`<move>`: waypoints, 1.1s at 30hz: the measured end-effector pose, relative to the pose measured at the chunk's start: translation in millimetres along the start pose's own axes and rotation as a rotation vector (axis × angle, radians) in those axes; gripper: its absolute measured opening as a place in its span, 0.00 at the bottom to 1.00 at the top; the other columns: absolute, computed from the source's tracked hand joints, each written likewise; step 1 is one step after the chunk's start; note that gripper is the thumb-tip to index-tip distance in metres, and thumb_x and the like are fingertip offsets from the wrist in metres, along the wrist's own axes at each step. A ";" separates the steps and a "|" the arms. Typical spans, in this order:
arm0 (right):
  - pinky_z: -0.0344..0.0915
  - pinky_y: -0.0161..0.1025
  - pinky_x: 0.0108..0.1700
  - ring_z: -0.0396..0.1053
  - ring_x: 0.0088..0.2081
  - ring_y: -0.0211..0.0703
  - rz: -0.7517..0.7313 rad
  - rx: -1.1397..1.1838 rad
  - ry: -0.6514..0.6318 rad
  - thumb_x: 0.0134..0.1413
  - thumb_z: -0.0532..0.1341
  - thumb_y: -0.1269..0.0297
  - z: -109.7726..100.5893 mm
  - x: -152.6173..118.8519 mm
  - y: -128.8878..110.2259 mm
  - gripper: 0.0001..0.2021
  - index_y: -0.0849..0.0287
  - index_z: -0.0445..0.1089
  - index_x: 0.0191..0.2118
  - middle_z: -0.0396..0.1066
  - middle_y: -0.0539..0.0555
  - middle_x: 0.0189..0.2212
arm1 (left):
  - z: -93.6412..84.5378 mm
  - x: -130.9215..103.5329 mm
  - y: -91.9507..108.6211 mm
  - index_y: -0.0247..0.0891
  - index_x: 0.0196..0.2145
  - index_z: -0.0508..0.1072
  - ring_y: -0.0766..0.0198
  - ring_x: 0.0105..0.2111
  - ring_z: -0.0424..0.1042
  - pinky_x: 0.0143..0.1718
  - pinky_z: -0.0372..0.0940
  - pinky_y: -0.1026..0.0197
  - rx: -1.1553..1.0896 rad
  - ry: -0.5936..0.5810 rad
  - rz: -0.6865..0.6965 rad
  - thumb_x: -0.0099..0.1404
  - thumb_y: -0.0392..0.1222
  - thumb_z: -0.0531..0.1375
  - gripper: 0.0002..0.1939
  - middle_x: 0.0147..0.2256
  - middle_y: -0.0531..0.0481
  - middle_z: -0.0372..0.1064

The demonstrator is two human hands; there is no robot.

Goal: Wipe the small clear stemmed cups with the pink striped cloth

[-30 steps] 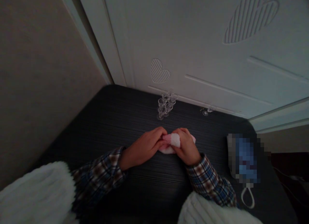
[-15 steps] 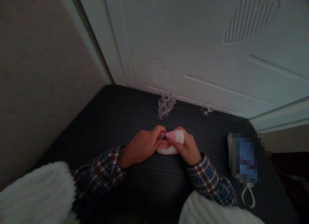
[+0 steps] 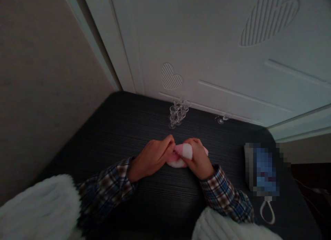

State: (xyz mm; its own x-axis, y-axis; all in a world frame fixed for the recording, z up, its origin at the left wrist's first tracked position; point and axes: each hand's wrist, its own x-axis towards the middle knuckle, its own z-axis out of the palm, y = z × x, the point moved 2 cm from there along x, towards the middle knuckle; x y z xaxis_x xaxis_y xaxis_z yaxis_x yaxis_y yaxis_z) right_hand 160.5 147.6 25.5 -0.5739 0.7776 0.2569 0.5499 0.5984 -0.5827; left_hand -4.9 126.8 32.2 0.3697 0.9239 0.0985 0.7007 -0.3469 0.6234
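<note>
My right hand [image 3: 199, 159] is closed around a fluffy pink-and-white cloth [image 3: 187, 151], which bunches between both hands. My left hand [image 3: 153, 157] has its fingers curled and pressed together against the cloth's left end. A small clear glass, glimpsed there half a second ago, is now hidden by the fingers and cloth. Just beyond my hands, several small clear stemmed glasses [image 3: 178, 112] stand in a tight cluster.
Farther right, one or two small clear glass pieces [image 3: 221, 120] lie by the white panel [image 3: 207, 53] backing the dark table [image 3: 124, 119]. A blurred blue item [image 3: 266, 171] with a white loop strap lies at the right. A wall [image 3: 43, 88] borders the left.
My right hand has turned and shifted the cloth, and a pink end now shows past its right side. The cloth and fingers now cover the glass that showed between my hands.
</note>
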 end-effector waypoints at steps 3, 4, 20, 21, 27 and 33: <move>0.55 0.45 0.47 0.63 0.37 0.44 -0.047 -0.105 -0.027 0.51 0.57 0.68 0.9 0.1 -0.3 0.06 0.59 0.61 0.37 0.66 0.53 0.32 | 5.9 -1.1 -8.6 0.38 0.34 0.62 0.67 0.27 0.65 0.29 0.56 0.65 -0.021 -0.003 0.005 0.68 0.40 0.39 0.14 0.27 0.54 0.65; 0.54 0.45 0.48 0.63 0.37 0.44 -0.059 -0.136 -0.045 0.50 0.57 0.70 1.4 0.3 -0.1 0.07 0.60 0.61 0.37 0.66 0.54 0.32 | 7.4 -1.2 -11.4 0.37 0.34 0.63 0.67 0.29 0.65 0.31 0.57 0.64 -0.019 0.001 0.036 0.68 0.40 0.40 0.14 0.30 0.52 0.66; 0.58 0.32 0.25 0.60 0.24 0.34 0.275 0.485 0.150 0.50 0.60 0.60 -5.5 1.3 8.4 0.08 0.58 0.62 0.31 0.62 0.46 0.23 | -1.8 1.0 3.8 0.43 0.56 0.51 0.63 0.45 0.64 0.45 0.61 0.59 -0.093 0.151 0.064 0.64 0.41 0.50 0.22 0.50 0.47 0.59; 0.58 0.32 0.25 0.60 0.24 0.34 0.276 0.514 0.134 0.49 0.60 0.60 -4.3 1.4 7.9 0.08 0.58 0.62 0.31 0.62 0.46 0.23 | -2.4 1.0 3.4 0.44 0.56 0.52 0.63 0.44 0.65 0.45 0.61 0.60 -0.094 0.154 0.071 0.65 0.41 0.49 0.21 0.49 0.48 0.60; 0.57 0.31 0.26 0.59 0.24 0.33 0.242 0.497 0.047 0.48 0.61 0.59 -3.0 1.4 3.5 0.09 0.59 0.63 0.32 0.62 0.46 0.22 | -4.6 1.3 0.5 0.41 0.44 0.60 0.66 0.34 0.67 0.34 0.61 0.64 -0.045 0.118 0.076 0.64 0.43 0.50 0.11 0.36 0.52 0.65; 0.58 0.32 0.27 0.61 0.26 0.35 0.193 0.444 -0.012 0.49 0.61 0.61 -3.6 0.1 0.2 0.08 0.58 0.63 0.33 0.63 0.46 0.24 | -3.8 -2.7 -3.8 0.38 0.37 0.60 0.67 0.24 0.66 0.26 0.56 0.65 -0.003 0.052 0.116 0.62 0.50 0.52 0.12 0.26 0.56 0.65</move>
State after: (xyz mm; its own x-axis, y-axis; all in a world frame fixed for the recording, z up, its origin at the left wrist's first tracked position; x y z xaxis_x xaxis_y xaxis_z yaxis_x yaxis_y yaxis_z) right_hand 162.7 148.4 28.2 -0.4953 0.8624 0.1044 0.3365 0.3013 -0.8922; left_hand -10.9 126.3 32.5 0.4160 0.8849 0.2096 0.6534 -0.4512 0.6078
